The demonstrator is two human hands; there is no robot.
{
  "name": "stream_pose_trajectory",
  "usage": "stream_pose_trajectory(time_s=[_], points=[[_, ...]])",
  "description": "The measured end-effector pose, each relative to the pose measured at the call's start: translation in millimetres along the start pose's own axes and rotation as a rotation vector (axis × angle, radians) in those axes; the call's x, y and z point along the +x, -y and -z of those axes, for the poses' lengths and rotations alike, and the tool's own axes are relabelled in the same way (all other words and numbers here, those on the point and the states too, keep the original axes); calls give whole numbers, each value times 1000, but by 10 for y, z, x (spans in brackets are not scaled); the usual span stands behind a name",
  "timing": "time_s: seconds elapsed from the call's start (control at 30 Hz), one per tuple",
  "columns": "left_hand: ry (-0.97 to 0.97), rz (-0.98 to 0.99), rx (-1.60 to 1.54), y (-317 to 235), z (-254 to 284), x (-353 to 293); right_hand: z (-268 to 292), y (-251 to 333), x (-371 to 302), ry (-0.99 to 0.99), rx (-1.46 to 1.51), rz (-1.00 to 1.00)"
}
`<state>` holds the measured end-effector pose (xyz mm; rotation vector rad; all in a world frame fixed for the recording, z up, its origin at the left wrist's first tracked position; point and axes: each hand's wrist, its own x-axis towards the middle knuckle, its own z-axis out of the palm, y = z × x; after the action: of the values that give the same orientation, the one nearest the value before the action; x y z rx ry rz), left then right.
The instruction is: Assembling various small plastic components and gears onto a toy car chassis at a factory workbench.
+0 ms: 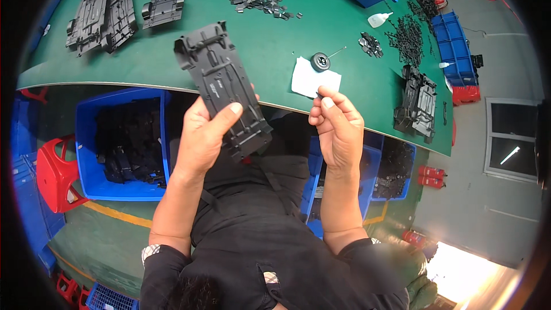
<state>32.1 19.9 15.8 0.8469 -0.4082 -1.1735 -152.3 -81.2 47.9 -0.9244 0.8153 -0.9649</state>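
Green counter (264, 51) up top. Left hand (202, 138) has its fingers clamped on a black chassis (221, 77), center-left of frame; right hand (341, 129) pinches a tiny dark bit (319, 95) right of center. Fingertip-only grip, so that bit could easily slip off, imo.

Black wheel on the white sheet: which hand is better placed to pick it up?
Likely the right hand: it's closest to the wheel, though pinching a small dark piece. The left hand is farther away, gripping the black chassis.
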Motion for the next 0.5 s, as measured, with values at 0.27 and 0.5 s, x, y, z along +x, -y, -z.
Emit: stream_pose_trajectory(time_s=[0.27, 0.5], points=[[136, 89, 146, 52, -140, -133, -161, -33, -81, 7, -195, 186], [264, 82, 196, 141, -159, -225, -336, -174, -51, 0, -462, 559]])
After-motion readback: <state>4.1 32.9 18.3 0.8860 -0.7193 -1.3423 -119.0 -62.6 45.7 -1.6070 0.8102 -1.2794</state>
